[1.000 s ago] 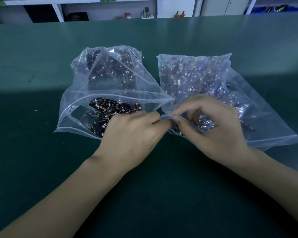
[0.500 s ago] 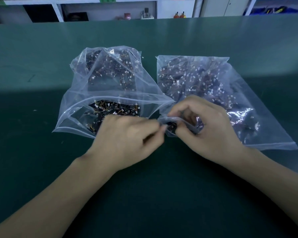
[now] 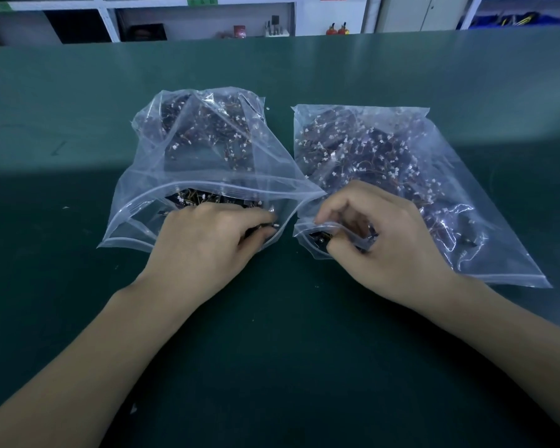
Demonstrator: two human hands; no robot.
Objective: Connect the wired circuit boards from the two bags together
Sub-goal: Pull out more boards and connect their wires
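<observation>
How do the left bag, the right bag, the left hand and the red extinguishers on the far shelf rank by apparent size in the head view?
1. Right bag and left bag: alike, no ranking.
2. Left hand.
3. Red extinguishers: smallest, though distance shrinks them.

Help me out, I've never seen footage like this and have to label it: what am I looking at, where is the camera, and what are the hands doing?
There is no machine here: a person works with two bare hands, and the one picture comes from a camera worn on their head, looking forward and down. On the green table lie two clear zip bags, each full of small dark circuit boards with wires and white plugs. The left hand reaches into the open mouth of the left bag, its fingers curled on something small there, probably a board. The right hand is at the mouth of the right bag, fingers curled around its edge and a dark board. Nothing has been lifted out or connected yet. Shelves stand behind the table.
</observation>
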